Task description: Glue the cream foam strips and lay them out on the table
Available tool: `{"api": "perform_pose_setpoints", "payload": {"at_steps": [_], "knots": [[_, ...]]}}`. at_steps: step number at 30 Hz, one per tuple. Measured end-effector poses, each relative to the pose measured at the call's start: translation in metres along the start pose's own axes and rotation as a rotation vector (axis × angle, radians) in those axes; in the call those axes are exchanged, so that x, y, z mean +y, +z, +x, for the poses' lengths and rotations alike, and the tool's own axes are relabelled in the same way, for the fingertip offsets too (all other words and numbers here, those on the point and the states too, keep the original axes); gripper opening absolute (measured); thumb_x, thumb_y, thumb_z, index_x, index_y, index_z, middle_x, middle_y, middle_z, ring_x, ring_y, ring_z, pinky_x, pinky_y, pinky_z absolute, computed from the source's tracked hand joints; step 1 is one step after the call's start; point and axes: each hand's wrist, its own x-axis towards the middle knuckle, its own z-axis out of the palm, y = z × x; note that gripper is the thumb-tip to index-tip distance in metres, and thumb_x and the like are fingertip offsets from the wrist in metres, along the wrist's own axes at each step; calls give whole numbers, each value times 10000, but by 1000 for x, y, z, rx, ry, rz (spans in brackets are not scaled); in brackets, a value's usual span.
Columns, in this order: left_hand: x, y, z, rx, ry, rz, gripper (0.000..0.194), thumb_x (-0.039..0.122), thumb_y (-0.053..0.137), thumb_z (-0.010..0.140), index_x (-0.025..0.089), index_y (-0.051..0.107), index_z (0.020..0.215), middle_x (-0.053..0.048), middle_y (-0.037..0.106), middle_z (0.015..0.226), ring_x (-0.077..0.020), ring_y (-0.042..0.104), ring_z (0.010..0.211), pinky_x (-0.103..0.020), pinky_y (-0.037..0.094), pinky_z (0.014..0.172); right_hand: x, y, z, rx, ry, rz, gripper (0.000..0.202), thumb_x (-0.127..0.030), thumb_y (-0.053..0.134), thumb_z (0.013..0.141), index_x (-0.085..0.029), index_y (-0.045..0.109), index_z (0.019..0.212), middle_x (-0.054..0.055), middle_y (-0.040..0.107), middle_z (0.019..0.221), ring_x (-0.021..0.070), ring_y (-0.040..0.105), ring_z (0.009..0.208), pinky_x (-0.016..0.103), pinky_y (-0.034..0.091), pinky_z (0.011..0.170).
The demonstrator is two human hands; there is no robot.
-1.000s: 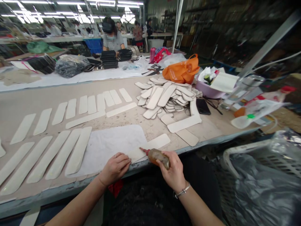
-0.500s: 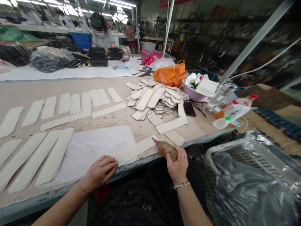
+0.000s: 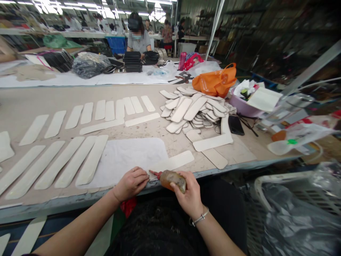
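My right hand (image 3: 190,192) is wrapped round a squeeze bottle (image 3: 173,180) of amber-brown glue with a red nozzle. The bottle lies tilted, its tip pointing left at the near end of a long white strip (image 3: 176,161). Close to that tip, the bent fingers of my left hand (image 3: 133,183) are pressed together on the strip's left end by the table edge. The strip partly overlaps a white sheet (image 3: 133,151). Whether the nozzle touches the strip cannot be made out.
Rows of white strips (image 3: 71,160) lie to the left. A heap of white pieces (image 3: 197,110) sits beyond the hands, near an orange bag (image 3: 215,81), a phone (image 3: 236,125) and a lilac basin (image 3: 243,106). A crate (image 3: 282,177) stands right; a co-worker (image 3: 140,39) sits opposite.
My right hand has brought the bottle's nozzle from the strip's far right end to its left end, beside my left hand. My left hand stays at that end. The view has swung left.
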Motion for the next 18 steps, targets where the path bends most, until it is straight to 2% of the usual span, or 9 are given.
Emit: {"api": "perform_pose_setpoints", "payload": {"at_steps": [9, 13, 18], "knots": [[1, 1, 2, 7, -7, 5, 114, 106, 541, 807, 162, 625, 859, -56, 617, 829, -146, 549, 771, -319, 482, 736, 1, -17, -12, -54, 19, -31, 253, -261, 620, 801, -212, 516, 1026, 53, 584, 901, 196, 563, 829, 355, 493, 727], [1, 1, 1, 7, -22, 11, 110, 118, 545, 806, 168, 635, 845, -60, 619, 844, -144, 559, 778, -311, 488, 735, 8, -29, -15, 18, 54, -86, 230, -281, 607, 808, -213, 527, 1012, 57, 590, 901, 202, 574, 838, 365, 503, 746], [0, 2, 2, 30, -13, 6, 111, 136, 570, 802, 174, 643, 875, -66, 623, 865, -148, 571, 801, -299, 496, 733, 26, -50, -11, 177, 115, -228, 222, -314, 607, 810, -206, 535, 990, 62, 590, 896, 208, 575, 835, 375, 500, 762]]}}
